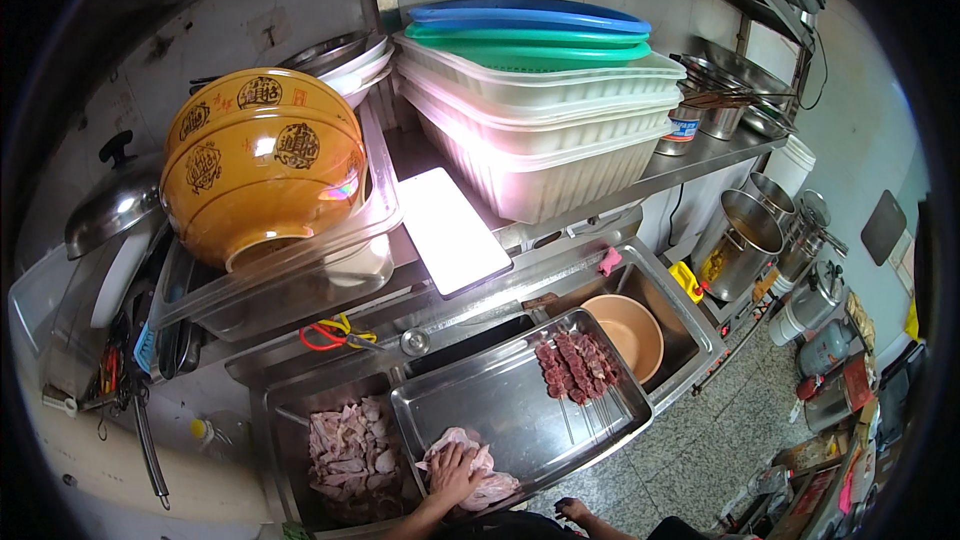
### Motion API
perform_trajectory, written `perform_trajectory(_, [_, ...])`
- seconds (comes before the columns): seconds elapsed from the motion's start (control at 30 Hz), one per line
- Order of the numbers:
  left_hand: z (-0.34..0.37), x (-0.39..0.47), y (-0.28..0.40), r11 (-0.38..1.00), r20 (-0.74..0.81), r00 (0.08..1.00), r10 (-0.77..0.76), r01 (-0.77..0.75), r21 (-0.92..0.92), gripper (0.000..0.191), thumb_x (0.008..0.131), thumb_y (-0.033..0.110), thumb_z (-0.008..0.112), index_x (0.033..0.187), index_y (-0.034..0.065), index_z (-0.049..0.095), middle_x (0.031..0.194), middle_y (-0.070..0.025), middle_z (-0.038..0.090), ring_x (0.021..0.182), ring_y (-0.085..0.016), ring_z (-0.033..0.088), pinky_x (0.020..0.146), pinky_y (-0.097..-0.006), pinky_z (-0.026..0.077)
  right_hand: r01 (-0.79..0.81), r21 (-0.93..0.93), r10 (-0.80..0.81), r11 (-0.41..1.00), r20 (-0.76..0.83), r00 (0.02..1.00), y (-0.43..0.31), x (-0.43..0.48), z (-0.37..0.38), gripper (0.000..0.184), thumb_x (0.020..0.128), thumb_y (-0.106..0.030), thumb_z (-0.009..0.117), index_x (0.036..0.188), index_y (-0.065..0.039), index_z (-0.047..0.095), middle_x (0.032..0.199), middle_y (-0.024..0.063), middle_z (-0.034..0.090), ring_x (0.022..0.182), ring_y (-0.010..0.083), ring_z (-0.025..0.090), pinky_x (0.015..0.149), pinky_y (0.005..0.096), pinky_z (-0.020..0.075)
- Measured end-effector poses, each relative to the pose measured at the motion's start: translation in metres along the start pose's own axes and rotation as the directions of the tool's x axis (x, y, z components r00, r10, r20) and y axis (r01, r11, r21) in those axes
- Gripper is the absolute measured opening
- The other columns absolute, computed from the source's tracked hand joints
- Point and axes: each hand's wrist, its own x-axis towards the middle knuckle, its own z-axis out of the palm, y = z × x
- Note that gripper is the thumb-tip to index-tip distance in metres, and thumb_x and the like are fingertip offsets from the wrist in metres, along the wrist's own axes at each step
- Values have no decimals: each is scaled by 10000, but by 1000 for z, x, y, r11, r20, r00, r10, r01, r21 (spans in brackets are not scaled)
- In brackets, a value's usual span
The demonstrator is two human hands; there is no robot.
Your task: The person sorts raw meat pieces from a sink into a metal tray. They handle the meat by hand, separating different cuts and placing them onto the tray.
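My left hand rests with spread fingers on raw poultry pieces at the near left corner of a steel tray. Whether its fingers grip the meat is unclear. My right hand hangs beyond the tray's near edge, low in the view, over the floor; its fingers are partly curled, and no held object is visible. Skewers of red meat lie side by side on the tray's right part. In the left sink basin is a heap of raw poultry pieces. Scissors with red and yellow handles lie behind the basins.
The tray lies across the steel sink. A tan plastic basin sits in the right compartment. Above, a shelf holds yellow bowls, stacked white baskets and a white tablet-like slab. Tall steel pots stand at right.
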Motion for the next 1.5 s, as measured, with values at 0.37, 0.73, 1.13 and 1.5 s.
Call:
perform_trajectory(0.37, [2,-1,1,1000,-2,1000,-18,18,14,561,832,466,588,1300,158,553,1358,-141,491,1314,-315,397,1043,-583,246,30,-2,-30,1000,27,999,1,0,0,412,894,-288,512,1211,-33,578,1094,133,670,886,253,704,654,338,519])
perform_trajectory(0.73, [-4,1,3,1000,14,1000,-24,24,10,557,836,470,586,1302,168,548,1358,-129,485,1297,-305,410,1024,-575,268,63,10,-63,998,15,998,3,3,0,383,909,-289,519,1193,-43,591,1083,124,673,888,253,704,648,341,517])
perform_trajectory(1.13, [-3,0,3,999,39,999,-36,35,25,551,867,482,556,1318,167,529,1382,-116,457,1321,-291,382,1032,-622,255,31,-12,-31,999,-18,999,1,4,2,364,882,-246,526,1167,-42,623,997,117,690,807,220,707,594,303,497])
perform_trajectory(1.5, [-2,0,3,999,51,997,-51,50,12,556,865,484,550,1319,164,530,1394,-119,451,1326,-292,380,1033,-586,262,-39,-64,38,997,-13,999,4,8,-1,354,918,-274,526,1185,-53,599,1072,114,677,891,243,703,657,345,518])
